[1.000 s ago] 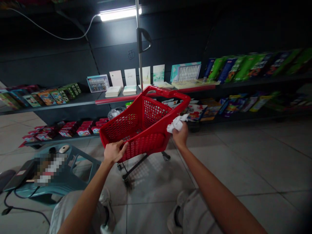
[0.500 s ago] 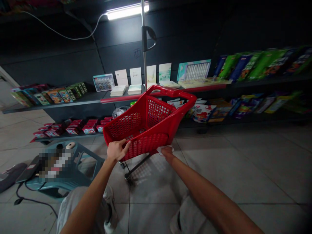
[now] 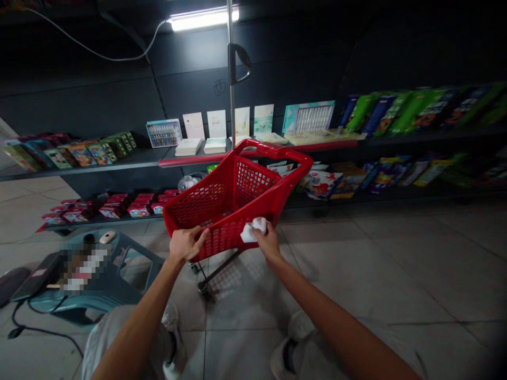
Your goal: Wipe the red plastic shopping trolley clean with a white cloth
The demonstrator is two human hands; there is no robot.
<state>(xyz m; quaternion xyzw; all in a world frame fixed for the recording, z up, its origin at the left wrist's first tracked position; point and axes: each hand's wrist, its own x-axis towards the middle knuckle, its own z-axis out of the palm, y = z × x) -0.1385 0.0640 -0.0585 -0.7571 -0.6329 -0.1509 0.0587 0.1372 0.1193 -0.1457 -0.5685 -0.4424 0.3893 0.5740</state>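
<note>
The white cloth (image 3: 250, 231) is bunched under my right hand (image 3: 270, 243), pinched between my thumb and fingers and pressed against the near rim of the red plastic shopping cart (image 3: 233, 203). My left hand (image 3: 186, 244) grips the same rim just to the left, its fingers spread and curled over the edge. The cart stands on its metal wheeled frame (image 3: 216, 272) on the tile floor (image 3: 245, 348), just ahead of my knees, with its far handle in front of the dark store shelves (image 3: 91, 171). Those shelves hold boxed goods, upright cards (image 3: 216, 124) and a boxed paint set (image 3: 307, 117). Off to my left, a teal plastic stool (image 3: 129, 247) carries a computer mouse (image 3: 108, 237) beside a pixelated object (image 3: 83, 269), and a black cable (image 3: 43, 330) trails across the floor.
</note>
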